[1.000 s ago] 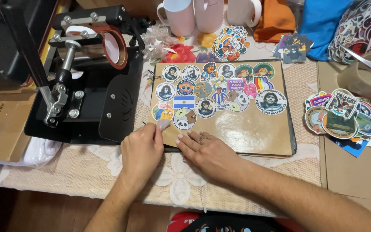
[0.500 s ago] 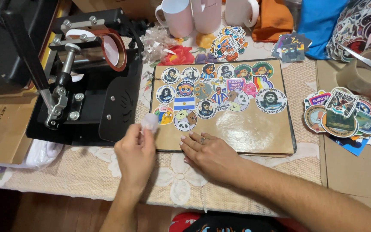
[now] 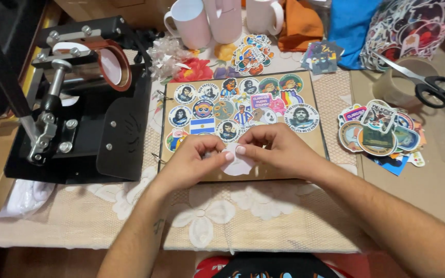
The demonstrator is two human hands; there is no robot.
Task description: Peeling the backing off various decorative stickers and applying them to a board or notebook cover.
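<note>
Nearest the camera, both forearms reach in over a lace tablecloth (image 3: pixel 207 216) that covers the table (image 3: pixel 418 180); the left hand (image 3: pixel 191 162) and the right hand (image 3: pixel 279 149) meet at the middle, fingertips touching, and together they pinch a small pale sticker (image 3: pixel 236 163), its white side up, each hand closed on one edge of it; the sticker is held just above the near edge of a brown board (image 3: pixel 243 110), low in front of the person.

The board lies flat on the tablecloth, ring-bound at its left side; its far half is covered with round and shaped stickers set close together, while the near half is mostly hidden by the hands.

Left of the board, touching its edge or just beside it, stands a black mug press (image 3: pixel 78 108) with a long lever and a round reddish heating collar; under its near corner lies white cloth (image 3: pixel 27 195).

Right of the board, well apart from the hands, a loose pile of stickers (image 3: pixel 379 136) rests on the bare table; beyond it, scissors (image 3: pixel 423 82) lie across a roll of tape (image 3: pixel 403 87).

Farthest off, three white mugs (image 3: pixel 222 20) stand in a row; beside them lie an orange cloth (image 3: pixel 300 25), a blue cloth (image 3: pixel 356 25), and another heap of stickers (image 3: pixel 253 51).
</note>
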